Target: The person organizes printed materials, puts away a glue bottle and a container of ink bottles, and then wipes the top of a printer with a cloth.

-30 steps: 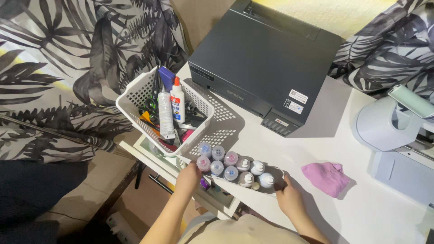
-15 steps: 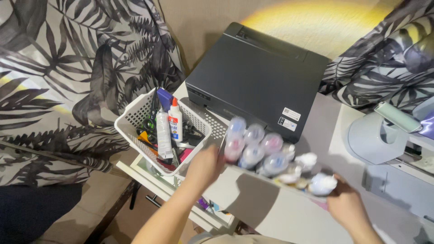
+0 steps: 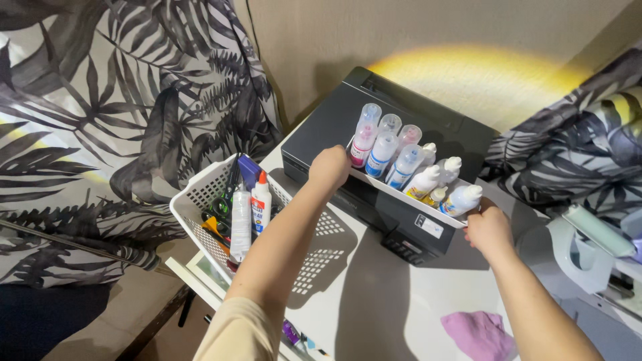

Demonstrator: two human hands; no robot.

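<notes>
Hands [image 3: 329, 168] [image 3: 488, 228] gripping bottle tray [image 3: 401, 194] over black printer [image 3: 408, 134]

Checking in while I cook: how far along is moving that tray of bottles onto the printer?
Done: the white tray of small ink bottles is lifted off the white table. In hand: left hand and right hand grip its ends, over the black printer. Left: setting it down; whether it touches yet is unclear.
</notes>
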